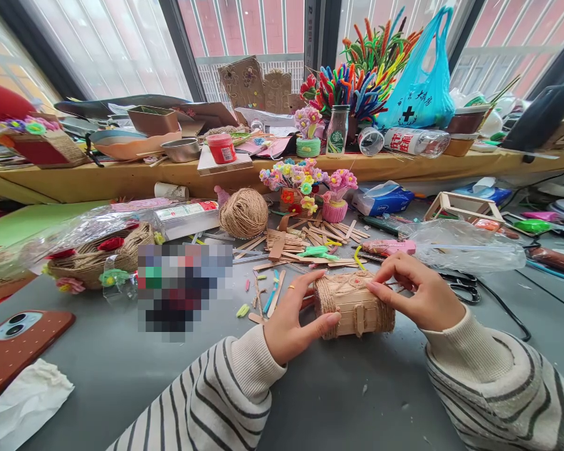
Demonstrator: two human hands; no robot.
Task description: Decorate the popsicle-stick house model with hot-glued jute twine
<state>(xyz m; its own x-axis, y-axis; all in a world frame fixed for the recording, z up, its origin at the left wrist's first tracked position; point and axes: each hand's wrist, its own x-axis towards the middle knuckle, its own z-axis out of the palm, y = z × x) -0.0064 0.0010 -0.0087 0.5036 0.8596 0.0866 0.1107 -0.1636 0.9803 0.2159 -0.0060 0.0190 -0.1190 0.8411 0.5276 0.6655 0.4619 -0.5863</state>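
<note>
A small barrel-shaped chest (348,316) made of craft sticks lies on the grey table, with jute twine wound round both ends and a little stick clasp on its front. My left hand (294,319) grips its left end, thumb in front and fingers behind. At the chest's top right, the thumb and index finger of my right hand (416,291) pinch together against the lid; anything small between them is hidden. Loose craft sticks (310,241) are heaped just behind the chest. Further back sits a ball of jute twine (243,213).
Scissors (465,289) and a black cable (507,310) lie to the right, near a crumpled plastic bag (465,244). On the left are a twine-wrapped basket (84,266), a phone (23,341) and a tissue (26,401). A crowded shelf (272,181) runs along the back.
</note>
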